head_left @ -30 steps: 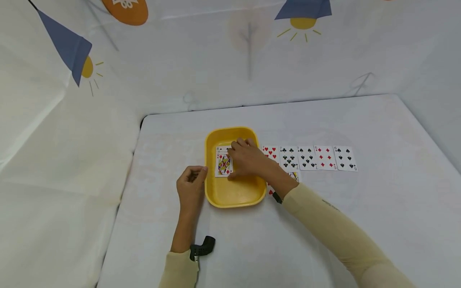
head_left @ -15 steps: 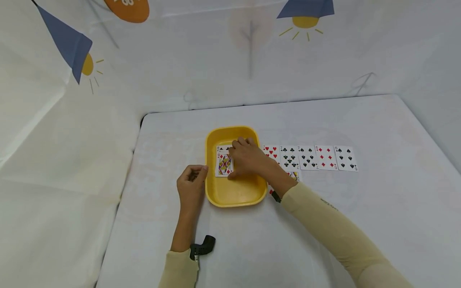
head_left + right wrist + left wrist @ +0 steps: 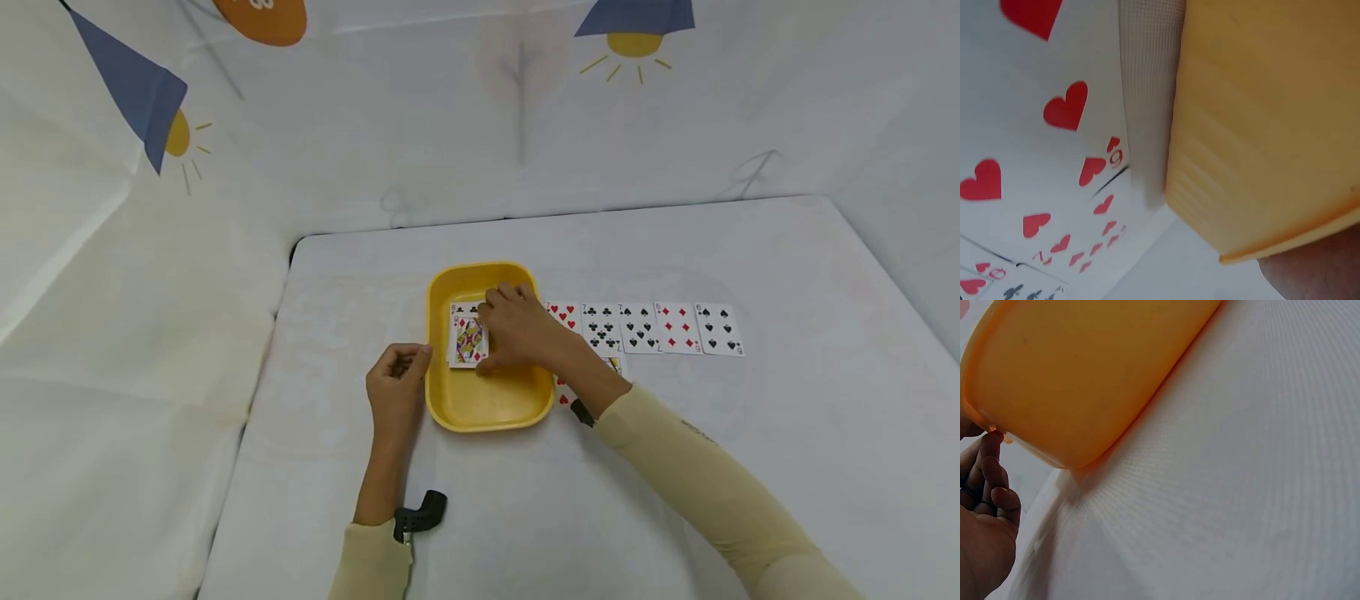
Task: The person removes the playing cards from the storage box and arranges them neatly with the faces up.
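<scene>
A yellow tray [image 3: 491,408] stands on the white-covered table. Inside it lies a small pile of playing cards, with an 8 of clubs [image 3: 456,308] showing at the top edge under a diamond face card [image 3: 470,340]. My right hand [image 3: 517,329] reaches over the tray's right rim and grips the face card, thumb at the bottom edge and fingers near the top; they cover its right side. At the left rim, my left hand [image 3: 397,379] pinches the tray's edge, with curled fingers [image 3: 991,450] seen against the rim in the left wrist view.
Right of the tray runs a row of face-up cards, among them a 7 of clubs [image 3: 602,329] and a 6 of spades [image 3: 720,329]. Below the row, heart cards [image 3: 1054,112] lie close to the tray wall, partly hidden by my right arm. White fabric walls [image 3: 450,125] surround the table.
The diamond face card has shifted slightly right over the pile, toward my right hand. The left hand and the tray hold their places.
</scene>
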Demonstrator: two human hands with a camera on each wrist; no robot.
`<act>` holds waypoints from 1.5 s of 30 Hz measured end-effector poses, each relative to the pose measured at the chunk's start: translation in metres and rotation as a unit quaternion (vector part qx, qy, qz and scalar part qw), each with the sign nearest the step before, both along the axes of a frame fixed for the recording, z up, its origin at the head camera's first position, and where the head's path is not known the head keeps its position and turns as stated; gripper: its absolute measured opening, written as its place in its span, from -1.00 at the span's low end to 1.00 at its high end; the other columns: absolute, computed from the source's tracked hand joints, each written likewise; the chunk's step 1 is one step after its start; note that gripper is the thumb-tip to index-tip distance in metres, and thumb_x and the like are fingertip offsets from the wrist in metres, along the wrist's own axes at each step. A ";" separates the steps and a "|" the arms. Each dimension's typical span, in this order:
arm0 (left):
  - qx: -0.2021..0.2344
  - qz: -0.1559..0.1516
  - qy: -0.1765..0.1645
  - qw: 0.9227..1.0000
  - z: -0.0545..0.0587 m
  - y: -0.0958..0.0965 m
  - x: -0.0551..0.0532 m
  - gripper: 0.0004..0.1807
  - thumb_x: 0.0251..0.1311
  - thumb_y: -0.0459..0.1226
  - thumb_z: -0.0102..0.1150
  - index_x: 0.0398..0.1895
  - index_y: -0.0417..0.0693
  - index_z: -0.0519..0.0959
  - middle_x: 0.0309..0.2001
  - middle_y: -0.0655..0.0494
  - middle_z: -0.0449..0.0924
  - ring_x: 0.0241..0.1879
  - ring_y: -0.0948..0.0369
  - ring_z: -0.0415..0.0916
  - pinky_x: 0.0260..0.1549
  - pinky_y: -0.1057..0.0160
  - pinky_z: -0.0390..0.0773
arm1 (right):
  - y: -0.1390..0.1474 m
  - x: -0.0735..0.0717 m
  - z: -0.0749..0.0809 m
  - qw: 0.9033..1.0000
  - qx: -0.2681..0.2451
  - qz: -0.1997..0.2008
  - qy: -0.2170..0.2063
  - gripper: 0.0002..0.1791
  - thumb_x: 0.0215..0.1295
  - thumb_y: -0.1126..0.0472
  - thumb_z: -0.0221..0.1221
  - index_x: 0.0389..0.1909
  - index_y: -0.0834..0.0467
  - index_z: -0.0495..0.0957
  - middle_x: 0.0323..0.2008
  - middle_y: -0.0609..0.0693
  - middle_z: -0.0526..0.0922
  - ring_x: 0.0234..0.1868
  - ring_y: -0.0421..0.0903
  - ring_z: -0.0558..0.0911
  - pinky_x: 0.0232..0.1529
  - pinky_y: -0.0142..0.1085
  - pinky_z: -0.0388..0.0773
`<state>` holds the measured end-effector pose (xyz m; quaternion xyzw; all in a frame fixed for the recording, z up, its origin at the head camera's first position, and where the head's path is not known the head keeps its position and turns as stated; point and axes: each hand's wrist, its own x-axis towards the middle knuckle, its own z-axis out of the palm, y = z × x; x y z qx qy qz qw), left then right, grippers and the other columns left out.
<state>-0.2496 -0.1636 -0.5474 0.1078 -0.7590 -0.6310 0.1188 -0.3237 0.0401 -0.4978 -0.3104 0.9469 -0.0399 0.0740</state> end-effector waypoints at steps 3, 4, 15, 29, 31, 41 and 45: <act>-0.001 0.003 -0.005 1.000 0.000 0.000 0.000 -0.74 0.26 -0.09 0.35 -0.26 -0.12 0.68 -0.34 -0.02 0.60 -0.37 0.13 0.49 -0.41 0.39 0.50 | 0.004 0.002 0.005 1.000 -0.001 0.002 0.000 -0.12 -0.09 -0.48 0.37 0.02 0.16 0.52 -0.06 0.04 0.43 0.02 0.04 0.28 0.11 -0.04 0.18; -0.002 0.004 -0.006 1.000 0.000 0.000 0.000 -0.74 0.26 -0.09 0.35 -0.25 -0.12 0.68 -0.34 -0.01 0.60 -0.37 0.13 0.49 -0.41 0.39 0.50 | 0.005 0.003 0.006 1.000 -0.001 0.002 -0.001 -0.10 -0.08 -0.47 0.37 0.05 0.16 0.51 -0.04 0.04 0.43 0.03 0.04 0.28 0.13 -0.04 0.17; -0.004 0.001 -0.001 1.000 0.000 -0.001 0.001 -0.76 0.25 -0.09 0.35 -0.26 -0.07 0.68 -0.34 0.00 0.61 -0.36 0.11 0.49 -0.40 0.37 0.50 | 0.024 0.013 0.020 1.000 -0.019 0.007 0.009 -0.04 -0.08 -0.43 0.40 0.16 0.20 0.49 -0.02 0.05 0.42 0.07 0.04 0.26 0.13 -0.03 0.16; 0.001 0.006 -0.005 1.000 0.001 -0.006 -0.001 -0.77 0.26 -0.10 0.35 -0.26 -0.08 0.68 -0.33 0.00 0.61 -0.34 0.12 0.50 -0.37 0.39 0.52 | 0.055 0.031 0.034 0.998 -0.056 0.008 0.024 -0.01 -0.08 -0.41 0.42 0.25 0.20 0.48 -0.01 0.04 0.44 0.07 0.04 0.28 0.14 -0.02 0.16; 0.002 0.007 -0.005 1.000 0.001 -0.007 -0.001 -0.77 0.26 -0.11 0.35 -0.26 -0.10 0.68 -0.32 0.00 0.61 -0.33 0.11 0.50 -0.36 0.39 0.52 | 0.060 0.034 0.035 0.998 -0.067 0.005 0.020 0.00 -0.09 -0.40 0.43 0.25 0.20 0.48 -0.01 0.04 0.46 0.07 0.03 0.29 0.14 -0.01 0.15; -0.002 0.006 0.000 1.000 -0.002 -0.012 -0.002 -0.72 0.24 -0.06 0.36 -0.26 -0.10 0.68 -0.33 0.00 0.61 -0.35 0.10 0.49 -0.40 0.38 0.51 | 0.089 0.042 0.035 0.995 -0.096 -0.008 0.016 -0.01 -0.08 -0.37 0.44 0.27 0.19 0.47 0.03 0.05 0.47 0.12 0.03 0.31 0.17 0.02 0.14; -0.005 0.009 0.002 1.000 -0.002 -0.014 -0.002 -0.72 0.24 -0.05 0.36 -0.27 -0.09 0.68 -0.34 0.00 0.61 -0.37 0.11 0.48 -0.42 0.39 0.49 | 0.100 0.046 0.035 0.995 -0.102 -0.010 0.020 0.02 -0.10 -0.40 0.44 0.27 0.19 0.47 0.01 0.02 0.46 0.11 0.01 0.31 0.14 0.02 0.14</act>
